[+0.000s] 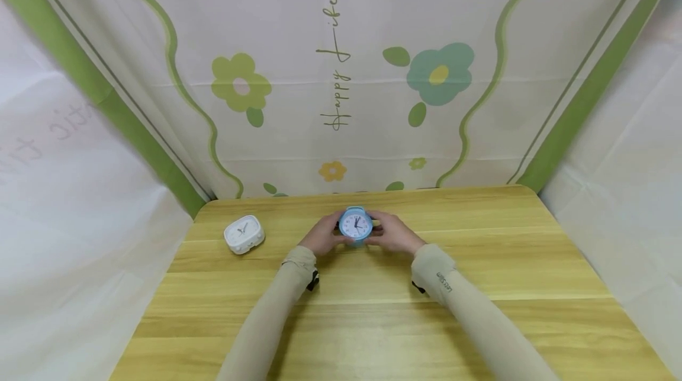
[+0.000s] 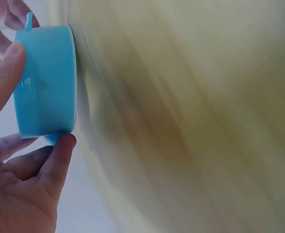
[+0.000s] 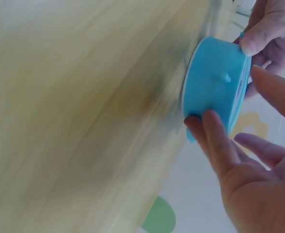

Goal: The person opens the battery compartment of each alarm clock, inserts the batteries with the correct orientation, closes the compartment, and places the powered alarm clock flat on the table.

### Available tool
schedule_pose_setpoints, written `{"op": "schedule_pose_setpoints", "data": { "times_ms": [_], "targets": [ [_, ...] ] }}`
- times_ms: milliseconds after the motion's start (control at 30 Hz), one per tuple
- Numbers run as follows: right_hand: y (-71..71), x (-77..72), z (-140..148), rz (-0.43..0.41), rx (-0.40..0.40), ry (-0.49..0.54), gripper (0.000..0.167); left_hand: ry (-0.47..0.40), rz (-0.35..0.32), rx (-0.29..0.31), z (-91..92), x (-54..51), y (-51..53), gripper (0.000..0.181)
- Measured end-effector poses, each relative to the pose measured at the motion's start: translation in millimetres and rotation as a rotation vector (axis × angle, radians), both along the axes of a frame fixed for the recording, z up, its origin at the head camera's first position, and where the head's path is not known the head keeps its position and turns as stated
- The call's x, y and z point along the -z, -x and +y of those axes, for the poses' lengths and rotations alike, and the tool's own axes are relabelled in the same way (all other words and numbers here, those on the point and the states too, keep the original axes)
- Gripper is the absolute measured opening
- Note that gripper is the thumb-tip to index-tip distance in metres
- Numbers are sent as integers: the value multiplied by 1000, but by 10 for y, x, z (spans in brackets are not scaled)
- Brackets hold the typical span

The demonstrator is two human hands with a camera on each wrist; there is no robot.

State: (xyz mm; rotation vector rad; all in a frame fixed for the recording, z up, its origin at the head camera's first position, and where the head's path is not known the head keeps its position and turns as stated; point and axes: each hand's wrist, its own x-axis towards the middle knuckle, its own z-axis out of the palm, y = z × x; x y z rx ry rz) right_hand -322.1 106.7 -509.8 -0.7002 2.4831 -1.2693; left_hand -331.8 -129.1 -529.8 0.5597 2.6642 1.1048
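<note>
A round light-blue alarm clock (image 1: 356, 225) with a white dial is held between both hands, its dial towards the head camera. My left hand (image 1: 324, 235) grips one side; in the left wrist view the thumb of the left hand (image 2: 26, 189) lies on the blue casing (image 2: 48, 80), with fingers at its lower edge. From the other side my right hand (image 1: 394, 234) holds it. The right wrist view shows fingertips of the right hand (image 3: 259, 179) against the casing (image 3: 213, 80) and the thumb near its dial edge. Part of the clock is hidden by the fingers.
A white rounded-square alarm clock (image 1: 244, 234) lies on the wooden table (image 1: 362, 328) to the left of the hands. Behind the table's far edge hangs a white flowered curtain (image 1: 288, 103), with white cloth sides (image 1: 69, 203) at left and right.
</note>
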Motion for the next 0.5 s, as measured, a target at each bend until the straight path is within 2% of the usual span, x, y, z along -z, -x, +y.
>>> {"op": "schedule_pose_setpoints", "data": {
  "times_ms": [200,267,400,500],
  "targets": [
    [-9,31,-239,-80,-23,60,70,-24,-6,-69,-359,-31,-78,52],
    [-1,23,-331,-100,-7,71,70,-10,-4,-91,-447,-40,-90,50],
    [19,-7,-471,-120,10,84,70,-18,-3,-85,-537,-63,-118,69],
    [32,-11,-538,-122,-12,91,71,23,28,-99,-570,-51,-129,91]
  ]
}}
